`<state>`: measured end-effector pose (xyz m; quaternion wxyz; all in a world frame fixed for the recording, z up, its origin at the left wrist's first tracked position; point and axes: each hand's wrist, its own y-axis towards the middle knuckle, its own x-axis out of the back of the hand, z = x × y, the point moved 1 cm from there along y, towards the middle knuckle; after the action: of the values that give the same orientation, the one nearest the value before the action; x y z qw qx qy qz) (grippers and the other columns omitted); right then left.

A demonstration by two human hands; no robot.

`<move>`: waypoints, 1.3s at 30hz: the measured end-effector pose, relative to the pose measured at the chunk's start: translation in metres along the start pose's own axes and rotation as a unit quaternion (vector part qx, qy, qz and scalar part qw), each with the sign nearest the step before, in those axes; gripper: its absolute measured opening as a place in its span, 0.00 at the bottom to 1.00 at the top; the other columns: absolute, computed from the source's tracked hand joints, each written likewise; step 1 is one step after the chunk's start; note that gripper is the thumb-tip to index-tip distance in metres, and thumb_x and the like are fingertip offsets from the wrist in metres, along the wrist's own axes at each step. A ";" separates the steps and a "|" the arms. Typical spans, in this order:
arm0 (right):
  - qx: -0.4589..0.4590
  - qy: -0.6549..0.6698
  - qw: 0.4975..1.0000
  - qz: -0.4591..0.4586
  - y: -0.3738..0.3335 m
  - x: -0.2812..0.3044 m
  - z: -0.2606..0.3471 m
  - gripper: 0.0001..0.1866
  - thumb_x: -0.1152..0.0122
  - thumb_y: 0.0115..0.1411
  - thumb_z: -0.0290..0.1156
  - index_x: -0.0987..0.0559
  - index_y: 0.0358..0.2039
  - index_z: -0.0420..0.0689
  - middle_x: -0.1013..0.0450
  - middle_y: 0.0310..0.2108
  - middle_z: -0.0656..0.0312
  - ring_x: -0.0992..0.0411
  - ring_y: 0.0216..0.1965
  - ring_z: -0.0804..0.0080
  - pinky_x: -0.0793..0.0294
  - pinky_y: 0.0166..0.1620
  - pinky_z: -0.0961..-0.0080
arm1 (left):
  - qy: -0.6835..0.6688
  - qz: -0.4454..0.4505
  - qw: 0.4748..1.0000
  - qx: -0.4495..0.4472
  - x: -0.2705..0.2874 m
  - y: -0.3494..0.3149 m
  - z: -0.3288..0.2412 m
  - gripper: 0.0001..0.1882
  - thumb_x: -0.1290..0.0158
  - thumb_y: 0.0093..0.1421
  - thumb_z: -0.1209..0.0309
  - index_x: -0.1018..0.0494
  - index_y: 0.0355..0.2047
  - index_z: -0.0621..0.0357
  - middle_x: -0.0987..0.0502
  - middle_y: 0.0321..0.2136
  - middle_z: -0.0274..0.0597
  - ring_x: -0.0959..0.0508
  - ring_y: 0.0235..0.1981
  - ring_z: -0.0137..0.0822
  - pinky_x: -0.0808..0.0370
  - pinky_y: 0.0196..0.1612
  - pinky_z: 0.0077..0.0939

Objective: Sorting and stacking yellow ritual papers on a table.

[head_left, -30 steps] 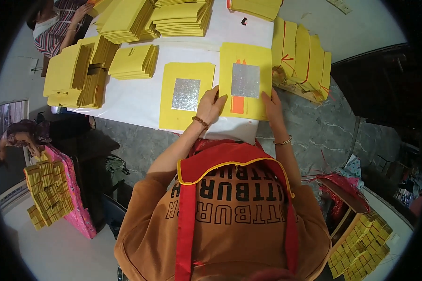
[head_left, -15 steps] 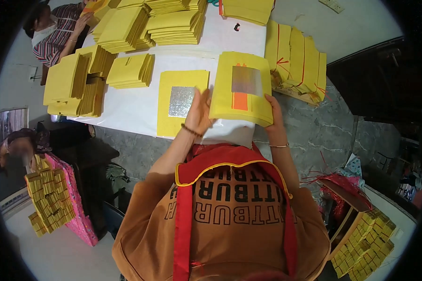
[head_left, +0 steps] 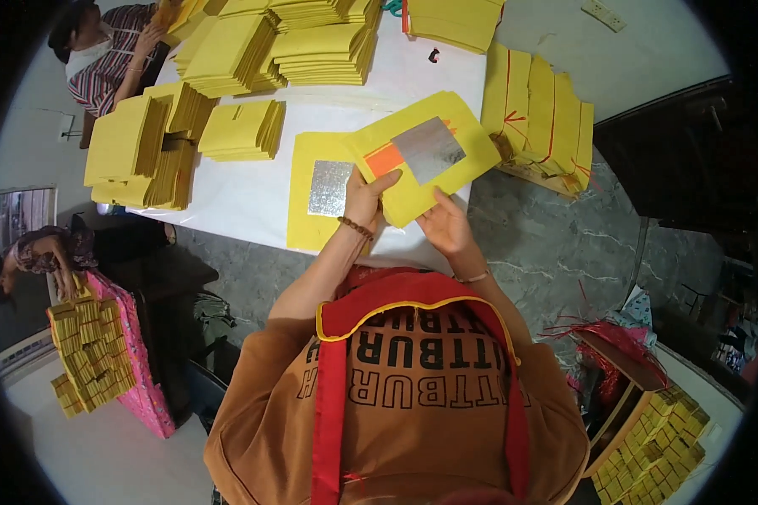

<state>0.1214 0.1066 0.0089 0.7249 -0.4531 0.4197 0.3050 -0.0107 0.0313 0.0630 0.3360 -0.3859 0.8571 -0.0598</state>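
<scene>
Your left hand (head_left: pixel 365 199) has its fingers grasping the held yellow paper (head_left: pixel 473 150) at its near left edge, thumb on top; your right hand (head_left: pixel 446 225) is at the near edge, though you cannot tell how firmly its fingers grip. The paper, turned askew, bears a silver square (head_left: pixel 429 150) and an orange patch (head_left: pixel 385 158). Beside it to the left, another yellow paper (head_left: pixel 307 153) lies on the white worktop (head_left: pixel 333 105). Farther left stands a yellow stack (head_left: pixel 240 126); at right, red-tied yellow bundles (head_left: pixel 541 109).
</scene>
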 end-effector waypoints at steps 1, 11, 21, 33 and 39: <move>0.004 0.023 1.000 0.009 -0.007 0.004 0.011 0.18 0.54 0.60 0.32 0.37 0.51 0.45 0.36 0.50 0.62 0.39 0.53 0.67 0.41 0.56 0.67 | 0.028 0.023 0.999 -0.019 0.003 0.002 -0.003 0.24 0.44 0.48 0.81 0.38 0.46 0.61 0.28 0.40 0.41 0.27 0.41 0.33 0.28 0.44 0.27; 0.216 -0.327 0.920 -0.020 -0.005 0.031 0.141 0.29 0.45 0.53 0.27 0.43 0.56 0.47 0.39 0.51 0.60 0.38 0.51 0.69 0.38 0.53 0.70 | 0.289 0.290 0.912 -0.018 -0.039 0.036 -0.088 0.29 0.42 0.46 0.80 0.38 0.50 0.63 0.29 0.42 0.37 0.30 0.44 0.27 0.33 0.47 0.22; 0.283 -0.414 0.862 -0.066 0.020 -0.010 0.113 0.23 0.40 0.48 0.20 0.32 0.47 0.40 0.31 0.41 0.63 0.32 0.43 0.73 0.31 0.45 0.77 | 0.368 0.269 0.889 -0.047 -0.002 0.130 -0.060 0.29 0.44 0.48 0.81 0.40 0.51 0.62 0.34 0.50 0.41 0.33 0.49 0.32 0.33 0.48 0.22; 0.324 -0.467 0.820 -0.072 0.050 -0.026 0.134 0.26 0.37 0.46 0.22 0.33 0.47 0.40 0.31 0.40 0.63 0.32 0.42 0.74 0.31 0.44 0.77 | 0.280 0.254 0.926 0.006 0.009 0.155 -0.046 0.30 0.40 0.45 0.79 0.39 0.49 0.58 0.29 0.39 0.35 0.29 0.40 0.26 0.31 0.43 0.22; 0.264 -0.474 0.838 -0.053 0.054 -0.017 0.136 0.24 0.37 0.46 0.22 0.31 0.46 0.39 0.30 0.41 0.63 0.32 0.41 0.76 0.31 0.44 0.78 | 0.326 0.255 0.909 0.046 0.009 0.155 -0.049 0.27 0.39 0.45 0.77 0.35 0.46 0.58 0.27 0.34 0.37 0.27 0.37 0.28 0.29 0.41 0.23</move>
<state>0.1146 0.2518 0.0350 0.9424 -0.0661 0.0648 0.3215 -0.1414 0.1249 0.0395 0.0593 -0.0974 0.9844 -0.1341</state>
